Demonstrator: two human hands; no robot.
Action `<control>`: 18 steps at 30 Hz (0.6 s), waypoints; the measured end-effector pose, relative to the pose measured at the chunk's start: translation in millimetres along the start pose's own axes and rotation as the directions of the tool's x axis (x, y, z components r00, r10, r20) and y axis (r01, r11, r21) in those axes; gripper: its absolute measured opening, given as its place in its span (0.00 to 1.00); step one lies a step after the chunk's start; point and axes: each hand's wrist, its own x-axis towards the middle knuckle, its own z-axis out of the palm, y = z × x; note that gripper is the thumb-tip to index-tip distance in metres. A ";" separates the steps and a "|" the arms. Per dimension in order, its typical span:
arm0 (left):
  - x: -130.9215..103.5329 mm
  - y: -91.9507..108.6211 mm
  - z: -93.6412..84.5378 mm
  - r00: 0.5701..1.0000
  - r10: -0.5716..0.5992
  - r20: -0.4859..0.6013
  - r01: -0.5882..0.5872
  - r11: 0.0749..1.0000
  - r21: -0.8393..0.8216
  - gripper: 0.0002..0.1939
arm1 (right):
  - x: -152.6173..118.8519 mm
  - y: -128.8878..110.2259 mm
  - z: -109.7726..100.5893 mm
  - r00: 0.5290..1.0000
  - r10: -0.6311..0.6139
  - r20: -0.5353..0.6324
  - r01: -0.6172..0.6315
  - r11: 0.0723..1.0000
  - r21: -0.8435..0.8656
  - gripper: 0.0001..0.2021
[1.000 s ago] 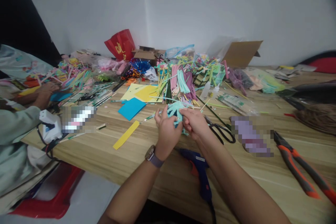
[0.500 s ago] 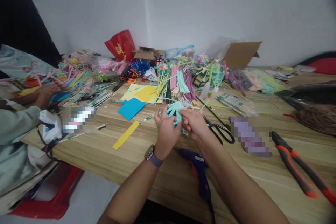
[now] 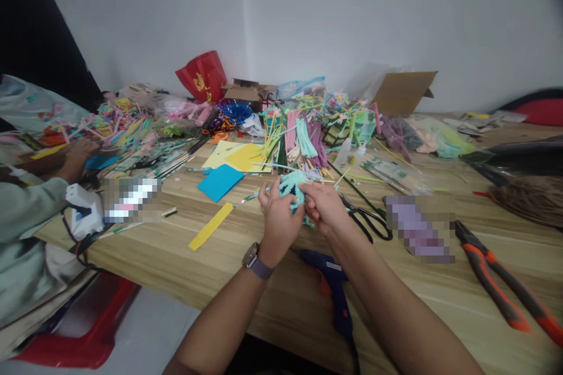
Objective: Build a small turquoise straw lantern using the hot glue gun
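Head view: over the table (image 3: pixel 167 261), inward from its near edge, the left hand (image 3: pixel 284 220) and right hand (image 3: pixel 326 205) each have a closed, pinching grip on a fuzzy mint-green piece (image 3: pixel 294 179). Too hard a pinch could bend its strands; a wrist catching the cord (image 3: pixel 354 354) could drag the glue gun (image 3: pixel 338 293) off that edge.

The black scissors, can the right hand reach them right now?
Probably yes: the black scissors lie close beside the right hand, and nothing seems to block the way. But that hand is pinching the fuzzy mint-green piece, so it would likely have to let go first.
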 end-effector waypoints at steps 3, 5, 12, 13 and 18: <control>-0.1 0.4 0.2 1.000 0.002 -0.009 -0.002 1.000 -0.001 0.07 | 0.7 0.2 -0.3 1.000 0.003 0.006 -0.003 1.000 0.011 0.14; 0.1 0.9 -0.2 1.000 0.002 -0.005 -0.002 1.000 0.003 0.08 | 0.9 0.4 -0.2 1.000 0.003 0.009 -0.003 1.000 0.019 0.14; 0.3 1.6 -0.9 1.000 -0.005 0.005 0.005 1.000 0.006 0.09 | -0.3 -0.1 0.9 1.000 -0.007 0.005 0.007 1.000 0.011 0.15; 0.2 1.3 -0.7 1.000 -0.006 0.006 0.006 1.000 0.007 0.09 | -0.4 -0.2 1.0 1.000 -0.006 0.009 0.006 1.000 0.011 0.15; -0.1 0.1 0.8 1.000 0.000 -0.003 0.000 1.000 0.010 0.08 | -0.9 -0.7 1.5 1.000 -0.008 0.011 0.007 1.000 0.009 0.15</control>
